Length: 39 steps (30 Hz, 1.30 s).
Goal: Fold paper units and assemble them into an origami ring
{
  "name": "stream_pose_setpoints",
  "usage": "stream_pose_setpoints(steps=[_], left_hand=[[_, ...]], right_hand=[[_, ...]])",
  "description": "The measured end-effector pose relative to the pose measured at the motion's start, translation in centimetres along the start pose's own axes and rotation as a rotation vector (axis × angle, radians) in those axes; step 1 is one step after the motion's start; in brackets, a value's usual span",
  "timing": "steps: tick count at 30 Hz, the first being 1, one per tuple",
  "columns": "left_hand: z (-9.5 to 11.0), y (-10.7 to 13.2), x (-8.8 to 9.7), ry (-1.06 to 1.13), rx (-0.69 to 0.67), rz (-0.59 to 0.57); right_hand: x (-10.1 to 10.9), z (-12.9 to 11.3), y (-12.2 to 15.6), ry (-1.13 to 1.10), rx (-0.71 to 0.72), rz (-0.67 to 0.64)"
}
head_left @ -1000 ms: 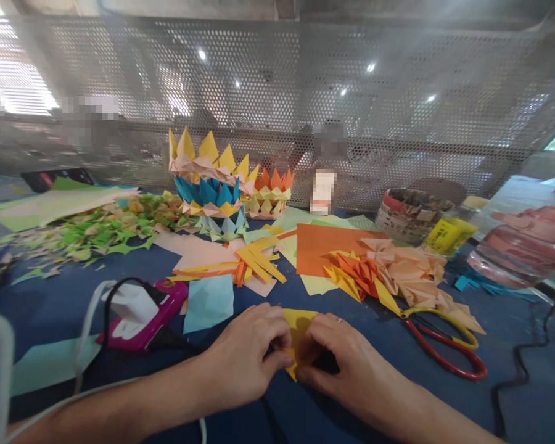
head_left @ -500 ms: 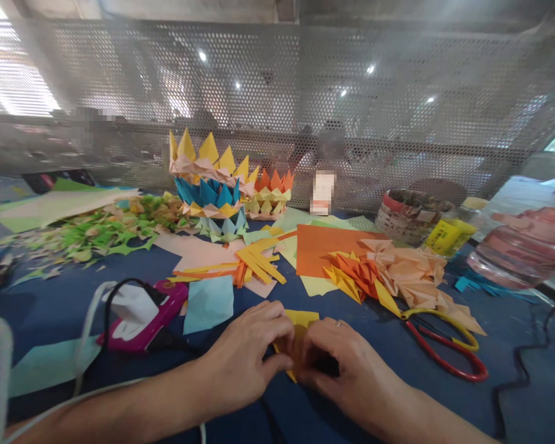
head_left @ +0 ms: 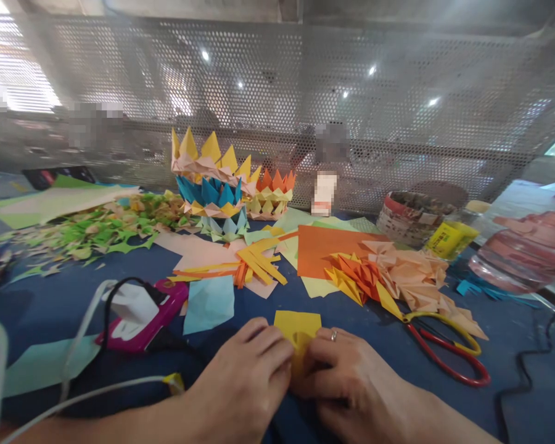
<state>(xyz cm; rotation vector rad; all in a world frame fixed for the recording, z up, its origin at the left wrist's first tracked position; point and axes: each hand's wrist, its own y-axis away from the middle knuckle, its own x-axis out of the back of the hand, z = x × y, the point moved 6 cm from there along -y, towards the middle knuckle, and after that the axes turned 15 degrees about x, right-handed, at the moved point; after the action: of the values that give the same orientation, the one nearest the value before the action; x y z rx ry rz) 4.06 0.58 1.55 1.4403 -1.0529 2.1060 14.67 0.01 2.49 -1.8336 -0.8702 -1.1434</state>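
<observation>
Left hand (head_left: 254,370) and right hand (head_left: 356,376) are curled closed on the yellow paper (head_left: 298,320), gripping it from either side at the near middle of the worktop (head_left: 139,262). Their fingers cover its near part, so a crease could set crooked there unseen; uneven pressure from one side might also skew or tear it.
</observation>
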Motion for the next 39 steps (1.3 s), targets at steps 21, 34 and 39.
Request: stream_pose_setpoints(steps=[21,34,39], left_hand=[[0.5,1.2,0.0,-0.146,-0.024,0.223],[-0.5,1.1,-0.6,-0.271,0.098,0.243],[-0.6,1.0,-0.8,-0.235,0.096,0.249]], right_hand=[[-0.6,-1.2,-0.3,0.15,0.102,-0.088],[-0.2,-1.6,-0.1,0.111,0.129,0.0],[2.2,0.9,0.6,0.095,-0.048,0.295]])
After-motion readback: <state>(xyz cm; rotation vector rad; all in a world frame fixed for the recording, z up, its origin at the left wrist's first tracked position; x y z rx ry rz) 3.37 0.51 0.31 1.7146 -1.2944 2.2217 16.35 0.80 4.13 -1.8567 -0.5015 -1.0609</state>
